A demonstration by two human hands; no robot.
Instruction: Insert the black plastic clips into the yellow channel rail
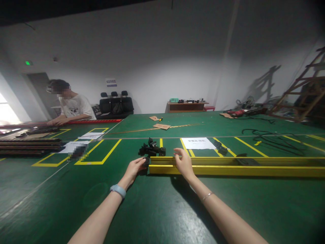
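A long yellow channel rail (pixel 228 170) lies across the green table, running off to the right. At its left end my left hand (pixel 133 170) pinches a small black part (pixel 146 162) against or just at the rail's opening; I cannot tell whether it has entered. My right hand (pixel 184 164) reaches over the rail near that end, fingers curved and apart, with nothing visible in them. A pile of black parts (pixel 151 148) lies just behind the left end. Farther right, a flat black piece (pixel 246 161) sits in the rail's channel.
Behind the rail lie a printed white sheet (pixel 198 143), a black part (pixel 220 147) and black cables (pixel 274 137). Cardboard pieces (pixel 161 126) rest farther back. Dark rails (pixel 30 148) are stacked at left, where another person (pixel 76 106) works by a red rail (pixel 106 121).
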